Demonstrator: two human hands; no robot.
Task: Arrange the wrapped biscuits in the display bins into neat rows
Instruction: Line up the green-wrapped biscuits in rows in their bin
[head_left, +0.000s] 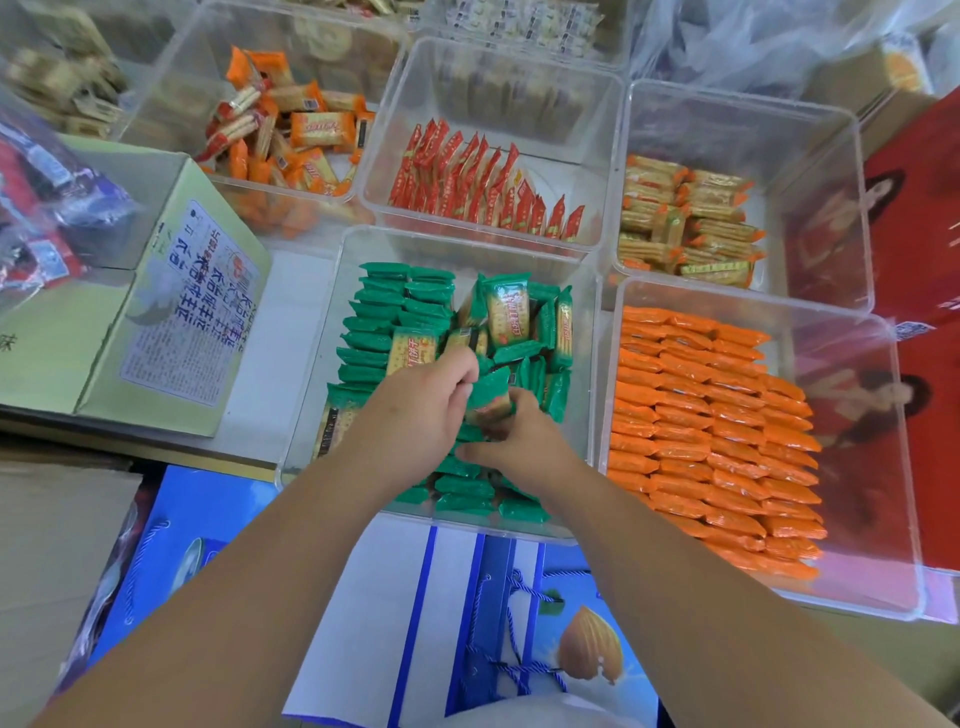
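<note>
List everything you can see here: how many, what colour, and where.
clear bins: six or more, see-through, side by side
green packets: many, green, near middle bin, partly rowed
orange packets: many, orange, near right bin, neat rows
red packets: many, red, far middle bin
yellow packets: many, yellow and orange, far right bin
jumbled packets: many, orange, far left bin
carton: one, pale green, left
gift bag: one, blue and white, nearest
left hand: one, gripping held packet, green, middle bin
right hand: one, pinching same packet

Your clear plastic bin of green-wrapped biscuits (322, 332) sits centre. Clear bin of orange-wrapped biscuits (862, 467) right of it, green cardboard box (171, 312) left.
</note>
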